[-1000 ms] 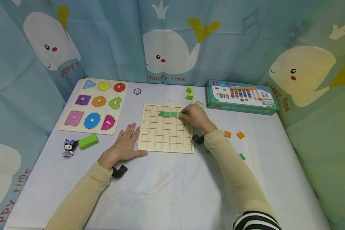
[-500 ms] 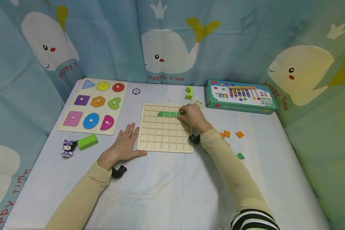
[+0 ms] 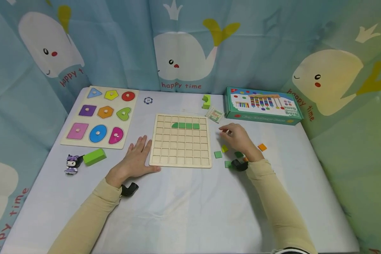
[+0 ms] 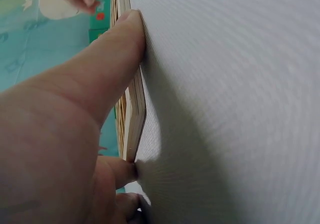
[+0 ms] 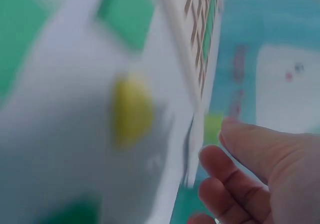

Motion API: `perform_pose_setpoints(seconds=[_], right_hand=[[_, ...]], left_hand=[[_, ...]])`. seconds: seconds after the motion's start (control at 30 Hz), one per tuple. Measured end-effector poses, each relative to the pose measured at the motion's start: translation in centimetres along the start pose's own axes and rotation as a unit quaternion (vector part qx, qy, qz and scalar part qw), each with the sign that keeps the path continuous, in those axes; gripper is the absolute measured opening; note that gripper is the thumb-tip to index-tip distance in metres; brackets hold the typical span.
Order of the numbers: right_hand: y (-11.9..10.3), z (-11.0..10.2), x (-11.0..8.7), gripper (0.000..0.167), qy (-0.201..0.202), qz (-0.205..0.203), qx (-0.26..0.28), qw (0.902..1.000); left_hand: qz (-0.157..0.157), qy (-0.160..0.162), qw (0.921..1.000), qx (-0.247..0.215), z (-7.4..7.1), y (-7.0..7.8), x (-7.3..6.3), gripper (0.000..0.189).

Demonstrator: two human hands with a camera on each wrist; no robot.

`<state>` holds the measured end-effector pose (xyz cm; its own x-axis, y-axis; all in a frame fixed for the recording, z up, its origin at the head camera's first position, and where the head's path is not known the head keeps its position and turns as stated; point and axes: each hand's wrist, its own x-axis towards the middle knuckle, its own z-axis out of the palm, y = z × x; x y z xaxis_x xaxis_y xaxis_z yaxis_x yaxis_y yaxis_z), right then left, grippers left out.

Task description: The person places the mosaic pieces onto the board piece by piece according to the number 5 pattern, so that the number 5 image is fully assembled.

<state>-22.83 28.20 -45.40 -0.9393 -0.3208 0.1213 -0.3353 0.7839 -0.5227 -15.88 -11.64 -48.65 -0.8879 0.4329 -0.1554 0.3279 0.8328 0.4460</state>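
Observation:
A wooden grid board (image 3: 181,152) lies mid-table, a row of several green tiles (image 3: 186,126) set in its upper cells. My left hand (image 3: 134,160) rests spread on the cloth; its thumb and fingers touch the board's edge (image 4: 135,115) at the near left corner. Right of the board, my right hand (image 3: 239,139) hovers with fingers loosely bent, holding nothing. Beneath and around it lie a yellow tile (image 3: 224,149), a light green tile (image 3: 218,154), a dark green tile (image 3: 239,154) and an orange tile (image 3: 262,147). The hand and wrist camera partly cover other tiles.
A patterned card (image 3: 215,115) and a green block (image 3: 206,101) sit behind the board, beside a boxed ring game (image 3: 263,107). To the left are a knobbed shape puzzle (image 3: 96,139), a small figurine (image 3: 72,164), a green block (image 3: 94,156) and a round chip (image 3: 148,100).
My right hand has left the row's right end and moved right and nearer, over the loose tiles. The last green tile now lies uncovered in the row. My left hand stays put.

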Motion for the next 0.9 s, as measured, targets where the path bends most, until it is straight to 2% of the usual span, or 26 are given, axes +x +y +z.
perform_pose_setpoints(seconds=[0.27,0.5,0.67,0.83,0.9], right_hand=[[4.2,-3.6,-6.2,0.025,0.040,0.074,-0.012,0.9964],[6.3,-6.2,-10.1,0.029,0.076,0.139,-0.031,0.9868],[7.1,-6.8,-11.4,0.035,0.068,0.178,-0.041,0.9808],[8.0,-6.2,-11.4,0.046,0.036,0.239,-0.040,0.9696],[8.2,-5.9,-11.2,0.047,0.029,0.250,-0.044,0.9669]], left_hand=[[-0.002,0.000,1.0000,-0.001,0.0,-0.1,-0.1,0.109],[0.001,-0.002,1.0000,0.000,0.0,-0.2,0.1,0.110],[0.001,-0.002,1.0000,-0.001,0.0,-0.2,0.1,0.110],[0.001,-0.002,1.0000,0.001,0.1,-0.3,0.2,0.110],[0.001,-0.004,1.0000,0.001,0.1,-0.2,0.2,0.110]])
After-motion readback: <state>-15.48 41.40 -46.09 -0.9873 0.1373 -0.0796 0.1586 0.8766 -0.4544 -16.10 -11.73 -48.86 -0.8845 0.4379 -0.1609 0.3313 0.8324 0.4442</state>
